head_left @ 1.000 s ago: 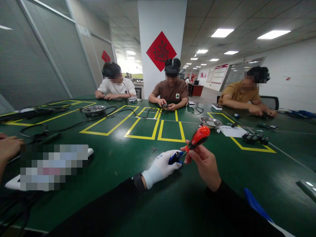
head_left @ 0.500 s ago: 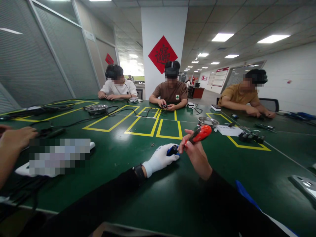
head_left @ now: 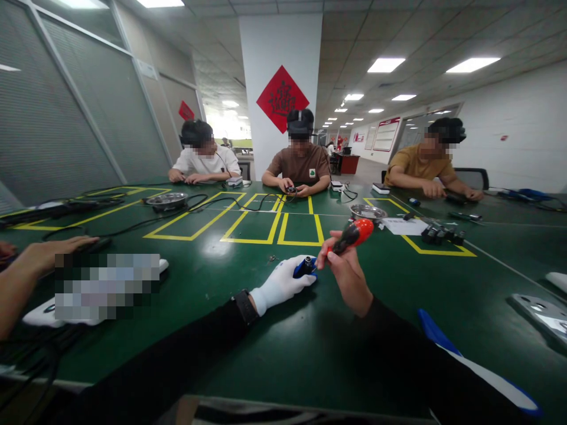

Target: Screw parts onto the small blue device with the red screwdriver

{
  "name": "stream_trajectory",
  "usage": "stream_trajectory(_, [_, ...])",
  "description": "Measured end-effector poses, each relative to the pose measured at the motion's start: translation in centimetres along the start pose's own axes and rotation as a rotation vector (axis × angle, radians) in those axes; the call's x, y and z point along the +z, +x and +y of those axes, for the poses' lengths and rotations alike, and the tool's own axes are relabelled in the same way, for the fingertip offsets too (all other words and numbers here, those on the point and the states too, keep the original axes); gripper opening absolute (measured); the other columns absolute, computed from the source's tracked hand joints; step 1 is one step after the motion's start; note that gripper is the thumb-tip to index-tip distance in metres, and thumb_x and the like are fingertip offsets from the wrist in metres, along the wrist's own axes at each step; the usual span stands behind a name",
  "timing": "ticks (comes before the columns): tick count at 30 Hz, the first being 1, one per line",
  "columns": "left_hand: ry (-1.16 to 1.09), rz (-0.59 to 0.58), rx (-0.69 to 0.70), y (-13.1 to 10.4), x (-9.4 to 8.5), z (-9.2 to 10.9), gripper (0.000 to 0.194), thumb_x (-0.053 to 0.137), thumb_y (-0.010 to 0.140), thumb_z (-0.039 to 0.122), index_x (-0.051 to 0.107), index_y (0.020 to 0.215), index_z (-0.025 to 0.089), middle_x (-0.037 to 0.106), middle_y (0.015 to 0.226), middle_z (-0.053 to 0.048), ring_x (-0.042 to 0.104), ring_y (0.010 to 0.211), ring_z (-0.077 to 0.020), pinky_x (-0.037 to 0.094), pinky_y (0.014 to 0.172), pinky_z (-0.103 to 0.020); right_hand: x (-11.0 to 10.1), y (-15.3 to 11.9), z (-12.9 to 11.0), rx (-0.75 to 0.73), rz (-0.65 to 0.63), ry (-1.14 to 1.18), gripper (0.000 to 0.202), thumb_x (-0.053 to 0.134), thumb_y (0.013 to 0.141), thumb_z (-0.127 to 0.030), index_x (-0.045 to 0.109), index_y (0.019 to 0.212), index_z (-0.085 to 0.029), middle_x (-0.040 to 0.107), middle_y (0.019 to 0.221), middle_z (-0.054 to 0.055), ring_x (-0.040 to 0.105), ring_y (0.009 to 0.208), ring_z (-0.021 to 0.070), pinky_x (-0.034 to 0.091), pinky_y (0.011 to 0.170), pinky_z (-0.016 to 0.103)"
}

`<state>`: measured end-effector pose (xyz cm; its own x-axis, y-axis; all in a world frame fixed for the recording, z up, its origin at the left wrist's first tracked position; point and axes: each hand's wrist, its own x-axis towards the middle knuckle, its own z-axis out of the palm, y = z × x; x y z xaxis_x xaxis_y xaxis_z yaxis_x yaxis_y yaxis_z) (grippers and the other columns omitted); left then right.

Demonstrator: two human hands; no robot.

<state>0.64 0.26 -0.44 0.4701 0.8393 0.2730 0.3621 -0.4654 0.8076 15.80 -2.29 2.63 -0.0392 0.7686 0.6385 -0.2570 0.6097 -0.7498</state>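
My left hand point(head_left: 286, 282), in a white work glove with blue on the palm side, is closed around a small black cylindrical part point(head_left: 303, 267) whose round metal-looking end points up. My right hand point(head_left: 348, 271) is bare and grips a red and black screwdriver point(head_left: 353, 235) by its handle. The handle tilts up to the right, and its shaft runs down toward the black part; where the tip meets the part is too small to make out. A few tiny screws point(head_left: 273, 258) lie on the green table point(head_left: 212, 348) just beyond the glove.
Metal bowls point(head_left: 167, 201) point(head_left: 368, 212), a white paper point(head_left: 404, 226) and black parts point(head_left: 443, 234) lie farther back. A blue and white glove point(head_left: 469, 366) and a phone point(head_left: 538, 316) are at right. A co-worker's hand point(head_left: 57, 254) reaches in at left; several people sit opposite.
The view has turned slightly, shifting the scene left. Both my hands keep their grips on the black part and the screwdriver. At left, the co-worker's hand has reached farther across the table.
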Motion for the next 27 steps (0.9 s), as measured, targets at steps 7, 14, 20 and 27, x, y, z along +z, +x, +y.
stream_trajectory(7, [0.045,-0.004,0.052,0.3,0.0,-0.6,0.028,0.055,0.081,0.031,0.057,0.103,0.015,0.061,0.074,0.001,0.054,0.056,-0.012,0.045,0.055,-0.024,-1.3,-0.5,-0.9,-0.187,-0.285,-0.631,0.017,0.052,0.087,-0.028,0.056,0.1,-0.019,0.06,0.094,0.008,0.058,0.091,0.0213,0.045,0.085,0.039])
stream_trajectory(14, [0.095,0.045,0.192,0.5,0.0,-1.3,0.036,0.064,0.074,0.024,0.058,0.108,0.016,0.064,0.108,-0.006,0.059,0.097,-0.0213,0.045,0.09,-0.034,-1.2,-1.2,-0.2,-0.276,-0.216,-0.819,0.012,0.052,0.087,-0.029,0.058,0.083,-0.019,0.064,0.085,0.007,0.061,0.076,0.0201,0.048,0.075,0.036])
stream_trajectory(20, [0.089,0.046,0.173,0.3,0.1,-1.3,0.041,0.065,0.074,0.024,0.056,0.114,0.018,0.064,0.109,-0.005,0.059,0.098,-0.0207,0.044,0.091,-0.033,-1.0,-1.4,-0.1,-0.182,-0.1,-0.757,0.022,0.046,0.09,-0.03,0.061,0.079,-0.019,0.065,0.082,0.004,0.062,0.067,0.016,0.047,0.072,0.031])
stream_trajectory(27, [0.09,0.034,0.137,0.3,-0.1,-1.3,0.04,0.065,0.074,0.027,0.056,0.112,0.018,0.064,0.106,-0.005,0.059,0.095,-0.0204,0.045,0.088,-0.032,-1.0,-1.4,-0.1,-0.174,-0.051,-0.713,0.023,0.045,0.091,-0.029,0.061,0.079,-0.018,0.064,0.072,0.002,0.061,0.062,0.0148,0.046,0.073,0.031])
